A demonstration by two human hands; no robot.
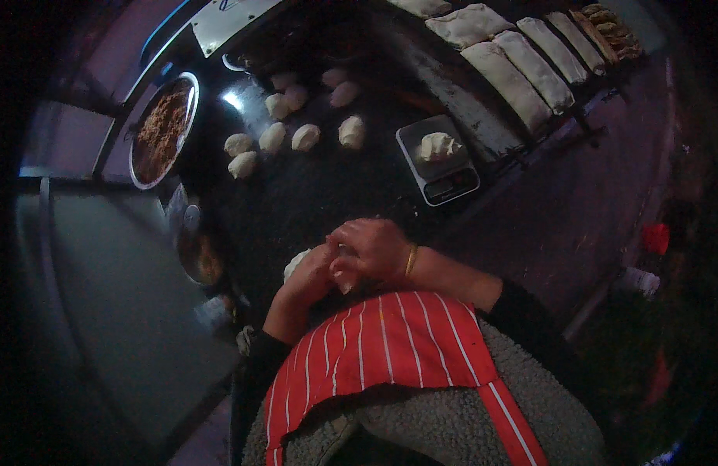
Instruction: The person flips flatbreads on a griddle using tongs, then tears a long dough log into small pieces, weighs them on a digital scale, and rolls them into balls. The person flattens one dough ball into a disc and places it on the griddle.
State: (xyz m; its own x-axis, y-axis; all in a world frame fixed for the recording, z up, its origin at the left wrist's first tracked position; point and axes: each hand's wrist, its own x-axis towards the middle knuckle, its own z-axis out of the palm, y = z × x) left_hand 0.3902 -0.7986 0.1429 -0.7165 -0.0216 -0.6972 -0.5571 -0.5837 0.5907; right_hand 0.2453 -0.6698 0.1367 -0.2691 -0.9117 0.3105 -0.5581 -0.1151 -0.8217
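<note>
My left hand (312, 271) and my right hand (373, 250) meet in front of the apron, fingers bent and touching. A piece of white dough (295, 265) shows past the outer edge of the left hand, which covers the rest of it. Whether the hand grips this dough or only lies over it is hidden. What sits between the two sets of fingers cannot be made out. Ahead, a digital kitchen scale (443, 177) carries a rough dough lump (440, 147). Several rounded dough balls (306, 137) lie on the dark worktop (330, 180), left of the scale.
A metal bowl (191, 105) of brown crumbly filling (164, 131) stands at the left. Nearer me is a smaller container (199, 256) with brownish contents. Several long pale dough slabs (504, 81) lie at the upper right, beyond a flour-dusted strip (452, 99).
</note>
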